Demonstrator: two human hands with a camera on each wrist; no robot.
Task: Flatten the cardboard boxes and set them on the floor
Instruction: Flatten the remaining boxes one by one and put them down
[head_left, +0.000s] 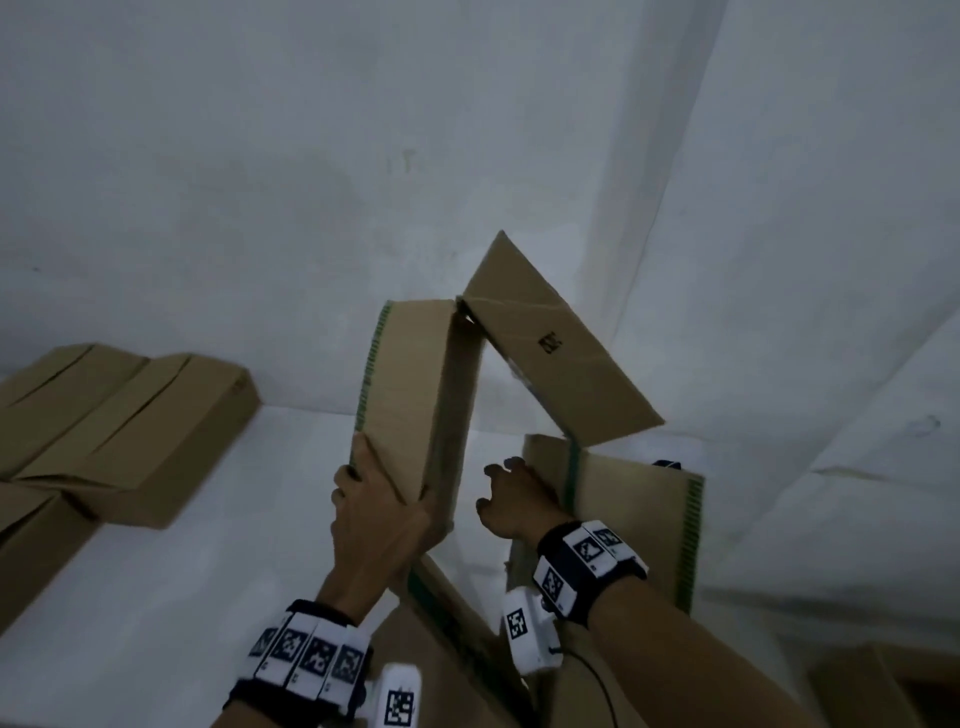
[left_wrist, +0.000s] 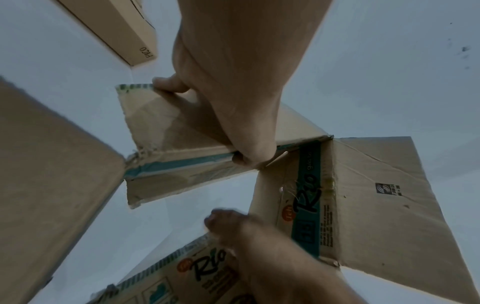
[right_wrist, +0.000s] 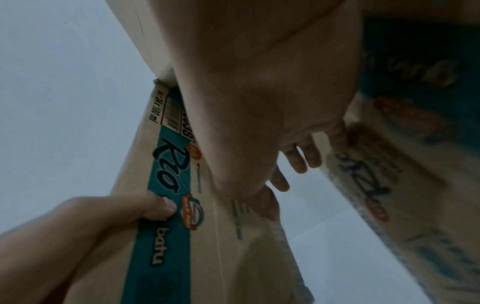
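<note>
Left hand (head_left: 376, 512) is gripping a flap of the brown printed cardboard box (head_left: 415, 395) held up in the air, likely steadying it, while right hand (head_left: 511, 499), fingers spread, is reaching for the opposite panel to collapse it; flattened boxes (head_left: 119, 426) are lying on the white floor (head_left: 218, 587) nearby

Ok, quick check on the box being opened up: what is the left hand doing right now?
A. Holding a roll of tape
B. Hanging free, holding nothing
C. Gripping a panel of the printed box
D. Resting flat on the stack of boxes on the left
C: the left hand has its fingers and thumb curled round a side panel of the printed cardboard box, while the right hand is spread open beside another panel.
</note>
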